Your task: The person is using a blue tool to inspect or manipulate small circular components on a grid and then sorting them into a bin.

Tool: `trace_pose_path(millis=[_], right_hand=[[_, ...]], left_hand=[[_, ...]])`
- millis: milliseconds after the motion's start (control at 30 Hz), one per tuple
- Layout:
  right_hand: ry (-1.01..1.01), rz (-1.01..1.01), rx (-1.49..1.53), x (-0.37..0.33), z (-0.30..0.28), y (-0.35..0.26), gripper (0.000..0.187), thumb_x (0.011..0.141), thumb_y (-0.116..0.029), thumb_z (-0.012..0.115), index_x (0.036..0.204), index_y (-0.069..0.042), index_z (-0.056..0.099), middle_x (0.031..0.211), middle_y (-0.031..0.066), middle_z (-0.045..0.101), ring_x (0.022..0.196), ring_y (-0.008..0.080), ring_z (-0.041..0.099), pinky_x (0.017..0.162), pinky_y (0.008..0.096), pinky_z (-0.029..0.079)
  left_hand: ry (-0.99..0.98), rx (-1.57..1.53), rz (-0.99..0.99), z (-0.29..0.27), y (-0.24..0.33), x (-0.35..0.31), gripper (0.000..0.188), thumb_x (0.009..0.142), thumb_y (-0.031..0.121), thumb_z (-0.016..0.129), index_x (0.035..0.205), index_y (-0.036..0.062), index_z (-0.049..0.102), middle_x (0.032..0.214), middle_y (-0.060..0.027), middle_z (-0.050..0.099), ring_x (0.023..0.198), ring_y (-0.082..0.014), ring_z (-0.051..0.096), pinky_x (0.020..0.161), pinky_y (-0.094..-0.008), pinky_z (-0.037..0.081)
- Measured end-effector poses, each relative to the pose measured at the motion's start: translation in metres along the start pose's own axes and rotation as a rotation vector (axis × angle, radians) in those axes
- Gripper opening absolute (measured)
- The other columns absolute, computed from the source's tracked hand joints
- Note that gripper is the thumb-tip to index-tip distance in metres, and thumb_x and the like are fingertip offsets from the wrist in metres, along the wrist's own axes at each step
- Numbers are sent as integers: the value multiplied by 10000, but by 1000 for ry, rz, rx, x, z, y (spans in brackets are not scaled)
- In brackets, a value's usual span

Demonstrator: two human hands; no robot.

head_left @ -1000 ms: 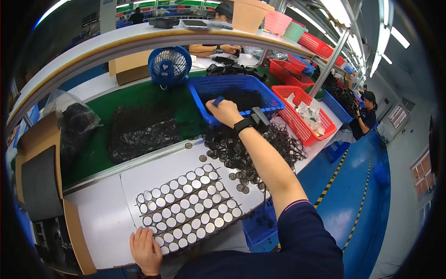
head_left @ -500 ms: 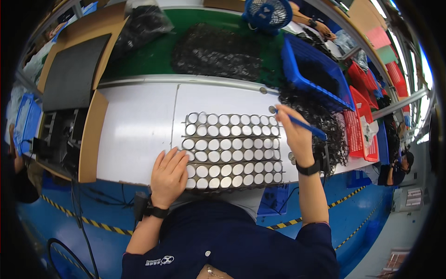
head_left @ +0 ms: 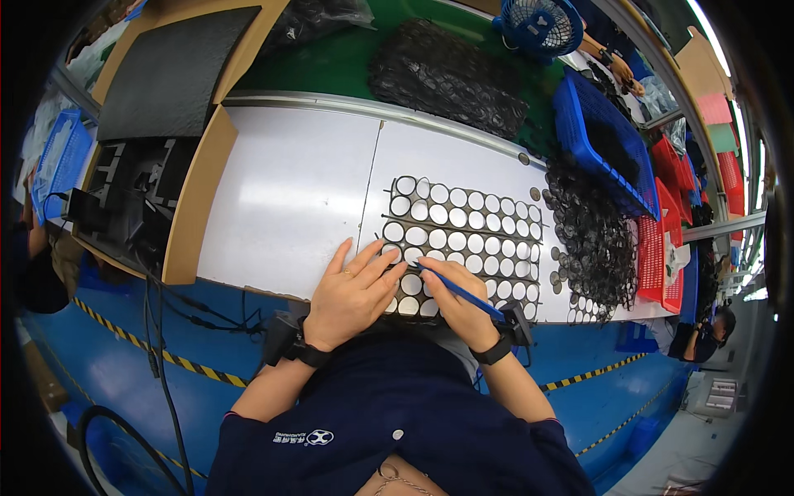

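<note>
Several black strips holding rows of round white discs [head_left: 457, 197] lie side by side on the white table. My left hand [head_left: 351, 302] is open, its fingers spread over the left ends of the nearer strips. Close beside it, my right hand [head_left: 461, 310] grips a slim blue pen-shaped tool [head_left: 463, 292]. The tool's tip reaches down at a disc by my left fingertips; whether it touches, or carries anything, I cannot make out.
A heap of loose black round parts [head_left: 591, 240] spreads to the right, near a blue basket [head_left: 571, 124] and red baskets [head_left: 650, 277]. A cardboard box [head_left: 194, 198] stands left. Farther back are a black parts bundle [head_left: 447, 78] and a blue fan [head_left: 539, 26].
My right hand has moved from the table's right side down and left to the strips, beside my left hand. The whole view has shifted, so the strips appear farther right and tilted.
</note>
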State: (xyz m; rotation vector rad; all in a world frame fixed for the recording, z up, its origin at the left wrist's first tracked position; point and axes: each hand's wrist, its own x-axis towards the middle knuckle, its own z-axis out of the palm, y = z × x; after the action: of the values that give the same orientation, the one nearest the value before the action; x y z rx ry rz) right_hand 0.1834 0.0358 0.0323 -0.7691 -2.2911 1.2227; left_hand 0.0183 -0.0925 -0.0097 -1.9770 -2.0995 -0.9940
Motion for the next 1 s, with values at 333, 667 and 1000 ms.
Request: trace_pose_path(millis=[333, 667, 1000], right_hand=[[4, -12, -41, 3, 8, 8, 203, 952, -137, 669, 1118, -39, 734, 975, 132, 742, 876, 283, 686, 795, 366, 523], [33, -368, -564, 1, 20, 5, 325, 850, -86, 719, 1173, -70, 687, 1220, 106, 645, 1163, 261, 597, 968, 445, 445], [193, -16, -118, 25, -22, 24, 225, 999, -125, 606, 1173, -9, 692, 1133, 177, 715, 1085, 312, 664, 964, 381, 496]], left_hand=[[-40, 12, 5, 1, -2, 0, 308, 885, 196, 709, 1183, 120, 720, 1267, -38, 666, 1288, -256, 561, 1120, -532, 372], [-49, 8, 2, 1, -1, 3, 281, 878, 190, 712, 1148, 113, 728, 1265, -40, 663, 1281, -255, 564, 1112, -544, 373], [27, -121, -42, -5, -2, 1, 151, 872, 133, 711, 1014, 85, 732, 1174, -38, 694, 1206, -256, 609, 1102, -539, 374]])
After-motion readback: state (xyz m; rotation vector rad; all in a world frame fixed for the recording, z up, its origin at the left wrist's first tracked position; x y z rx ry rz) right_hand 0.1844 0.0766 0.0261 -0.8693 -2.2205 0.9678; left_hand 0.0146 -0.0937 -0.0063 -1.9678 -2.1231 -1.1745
